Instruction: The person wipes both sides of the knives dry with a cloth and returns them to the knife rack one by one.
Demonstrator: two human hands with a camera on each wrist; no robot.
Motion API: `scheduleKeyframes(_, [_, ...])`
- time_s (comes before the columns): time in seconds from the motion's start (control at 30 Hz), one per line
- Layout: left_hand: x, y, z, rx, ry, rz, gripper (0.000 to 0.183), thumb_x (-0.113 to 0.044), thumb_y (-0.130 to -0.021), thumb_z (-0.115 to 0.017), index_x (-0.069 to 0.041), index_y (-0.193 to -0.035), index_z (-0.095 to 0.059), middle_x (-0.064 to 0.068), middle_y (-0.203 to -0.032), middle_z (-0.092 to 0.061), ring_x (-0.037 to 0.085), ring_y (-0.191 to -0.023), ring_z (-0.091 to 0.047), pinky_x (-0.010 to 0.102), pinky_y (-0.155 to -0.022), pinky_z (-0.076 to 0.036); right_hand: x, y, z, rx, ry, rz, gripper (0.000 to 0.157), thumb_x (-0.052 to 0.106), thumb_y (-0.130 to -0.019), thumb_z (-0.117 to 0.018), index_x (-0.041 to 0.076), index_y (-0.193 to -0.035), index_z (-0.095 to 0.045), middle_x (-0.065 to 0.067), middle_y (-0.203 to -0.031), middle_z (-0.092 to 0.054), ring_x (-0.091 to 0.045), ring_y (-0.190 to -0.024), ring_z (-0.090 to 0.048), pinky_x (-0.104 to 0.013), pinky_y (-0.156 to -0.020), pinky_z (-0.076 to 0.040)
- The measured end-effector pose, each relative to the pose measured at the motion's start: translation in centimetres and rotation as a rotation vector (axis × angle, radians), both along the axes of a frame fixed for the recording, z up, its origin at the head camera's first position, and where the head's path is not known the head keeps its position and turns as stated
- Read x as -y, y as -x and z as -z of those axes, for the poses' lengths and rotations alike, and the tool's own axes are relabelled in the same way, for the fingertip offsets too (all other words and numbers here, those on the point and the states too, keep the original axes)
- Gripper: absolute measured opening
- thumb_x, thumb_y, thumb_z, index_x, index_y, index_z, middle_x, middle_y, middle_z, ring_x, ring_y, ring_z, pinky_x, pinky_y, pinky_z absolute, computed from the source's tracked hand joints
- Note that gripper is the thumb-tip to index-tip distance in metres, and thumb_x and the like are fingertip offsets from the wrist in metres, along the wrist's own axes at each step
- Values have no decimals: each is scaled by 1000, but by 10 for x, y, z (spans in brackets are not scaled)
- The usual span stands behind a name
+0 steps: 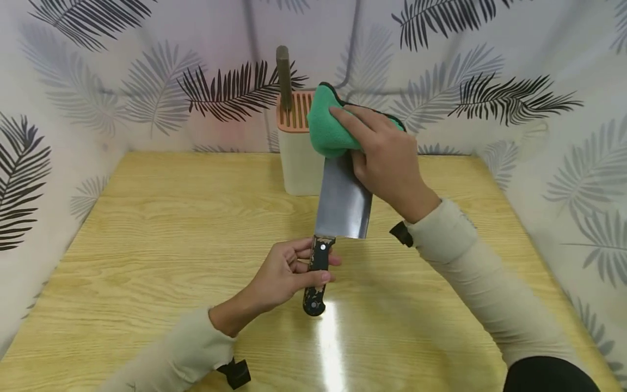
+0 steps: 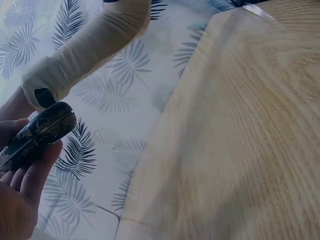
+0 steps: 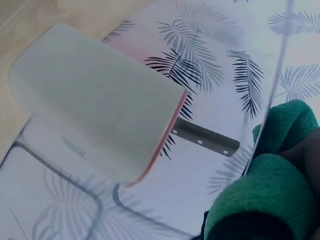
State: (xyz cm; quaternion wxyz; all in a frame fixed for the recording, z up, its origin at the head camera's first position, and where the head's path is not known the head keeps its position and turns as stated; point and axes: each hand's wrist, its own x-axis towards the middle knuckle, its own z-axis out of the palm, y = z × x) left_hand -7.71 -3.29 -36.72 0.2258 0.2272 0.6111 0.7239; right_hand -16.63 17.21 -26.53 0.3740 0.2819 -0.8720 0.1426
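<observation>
A cleaver (image 1: 344,201) with a broad steel blade is held up over the table, its blade pointing away. My left hand (image 1: 281,275) grips its worn black handle (image 1: 319,267), thumb across the near side; the left wrist view shows the handle's butt (image 2: 55,122) between thumb and fingers. My right hand (image 1: 384,152) holds a green cloth (image 1: 328,122) with a dark edge around the far end of the blade. That end is hidden under the cloth. In the right wrist view the cloth (image 3: 265,195) is bunched in the fingers.
Behind the cleaver stands a cream knife block (image 1: 299,169) with an orange slotted top, and one knife handle (image 1: 284,76) rises from it. The wooden table (image 1: 171,234) meets leaf-patterned sheeting (image 1: 147,92) at the back and sides.
</observation>
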Motion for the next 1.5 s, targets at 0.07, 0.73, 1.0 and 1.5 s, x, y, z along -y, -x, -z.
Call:
scheduleKeyframes(0.07, [-2,-1,1,-1,-11,3,48,4,-90,-68,11,-135,-51,37,-126,-61,9,-90,-75,24,-80,-61,-2,0,1,7,-2,8,50,0,-94,-54,20,-140,-59,-9,-133,-65,-31,-122,-64,-53,-91,-58])
scheduleKeyframes(0.73, [-8,8,-3,-118,9,-40,47,4,-90,-66,7,-135,-53,33,-119,-66,7,-90,-75,23,-77,-61,-8,-1,6,66,40,-4,47,12,-101,-54,17,-148,-49,-9,-147,-56,-29,-137,-53,-49,-112,-47])
scheduleKeyframes(1.0, [-5,21,-6,-109,-23,-77,49,7,-90,-65,11,-137,-50,37,-119,-64,6,-89,-75,26,-78,-63,3,-22,26,97,0,-56,51,8,-98,-58,18,-147,-51,-8,-145,-58,-29,-133,-57,-51,-103,-54])
scheduleKeyframes(1.5, [-11,17,-5,-125,10,-22,51,6,-91,-65,6,-140,-50,33,-120,-66,19,-96,-76,26,-77,-62,-14,6,-7,121,102,42,51,9,-100,-56,22,-148,-49,-5,-149,-55,-27,-138,-52,-57,-83,-58])
